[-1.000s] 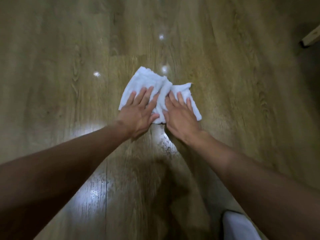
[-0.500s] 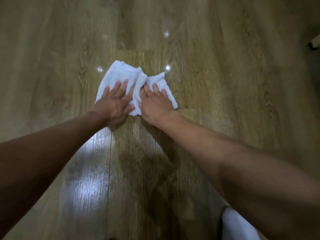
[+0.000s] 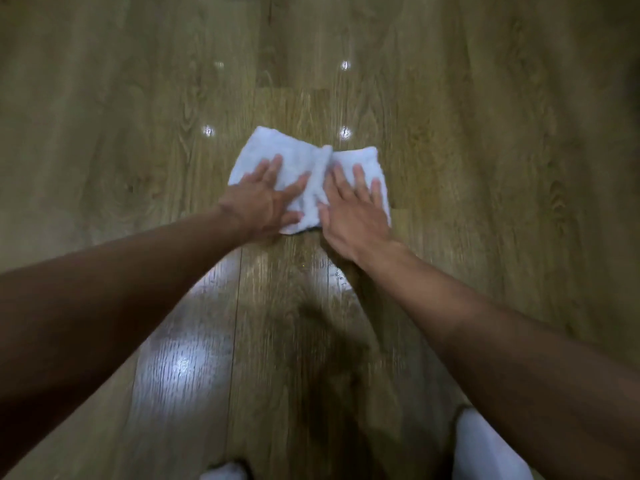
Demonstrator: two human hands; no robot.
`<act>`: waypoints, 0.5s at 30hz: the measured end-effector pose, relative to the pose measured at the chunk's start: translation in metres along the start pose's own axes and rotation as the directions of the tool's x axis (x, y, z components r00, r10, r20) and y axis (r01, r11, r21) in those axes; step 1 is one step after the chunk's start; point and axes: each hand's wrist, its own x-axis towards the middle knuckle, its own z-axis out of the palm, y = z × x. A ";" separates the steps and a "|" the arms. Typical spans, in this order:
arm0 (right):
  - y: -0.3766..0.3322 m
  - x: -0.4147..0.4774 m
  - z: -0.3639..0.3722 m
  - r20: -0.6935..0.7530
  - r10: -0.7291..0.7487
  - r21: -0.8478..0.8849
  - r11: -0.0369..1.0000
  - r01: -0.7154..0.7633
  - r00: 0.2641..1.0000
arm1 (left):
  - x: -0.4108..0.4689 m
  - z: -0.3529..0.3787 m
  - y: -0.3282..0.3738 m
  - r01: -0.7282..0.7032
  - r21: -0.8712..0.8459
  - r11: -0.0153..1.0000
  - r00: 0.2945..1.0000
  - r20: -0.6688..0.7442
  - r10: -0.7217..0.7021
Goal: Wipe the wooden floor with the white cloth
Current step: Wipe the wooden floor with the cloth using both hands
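Wooden floor (image 3: 485, 168), brown-green planks with a clear grain, fills the view on all sides of both hands, its seams running away from the person. Two bare forearms reach forward over it, the left forearm (image 3: 114, 299) from the lower left and the right forearm (image 3: 502, 337) from the lower right, drawing close together at the wrists. Behind the left hand, nearer the person, a broad glossy sheen (image 3: 180, 368) lies on the planks.

Under both palms the white cloth (image 3: 298, 157) lies flat on the floor, bunched into a ridge in the gap between the two hands, with its far edge showing beyond the fingertips. The left hand (image 3: 263, 206) presses palm-down on the cloth's left half, fingers straight and slightly spread, thumb pointing toward the right hand. The right hand (image 3: 353, 213) lies palm-down on the right half, fingers straight and fanned, its heel on the bare wood just behind the cloth. The hands sit side by side, close but not touching.

Far behind the right hand, at the bottom edge, is a white shape (image 3: 485, 448); a smaller white shape (image 3: 223, 472) sits behind the left. Small light spots (image 3: 345, 65) glint on the floor beyond the fingertips.
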 end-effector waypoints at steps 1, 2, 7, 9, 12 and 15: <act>-0.008 0.004 0.000 0.010 -0.036 0.000 0.999 0.036 0.999 | -0.002 -0.002 -0.002 0.033 0.003 0.999 0.999 0.016 -0.033; -0.013 0.001 0.001 0.010 -0.067 0.000 0.998 0.067 0.998 | -0.010 -0.002 0.000 0.058 -0.033 0.998 0.998 0.001 -0.058; 0.030 -0.074 0.007 -0.036 -0.203 -0.015 0.979 0.203 0.978 | -0.061 0.018 0.051 -0.036 0.016 0.999 0.997 -0.067 0.037; 0.056 -0.095 0.005 -0.038 -0.157 -0.009 0.988 0.157 0.987 | -0.060 0.022 0.078 -0.083 0.069 0.994 0.996 -0.036 0.086; 0.065 -0.080 0.000 -0.008 0.005 0.034 0.999 -0.005 1.000 | -0.039 0.012 0.096 -0.120 0.093 0.988 0.989 -0.074 0.127; 0.048 -0.033 -0.008 0.005 0.115 0.150 0.982 -0.115 0.993 | -0.005 -0.018 0.068 -0.083 0.075 0.994 0.995 -0.046 0.087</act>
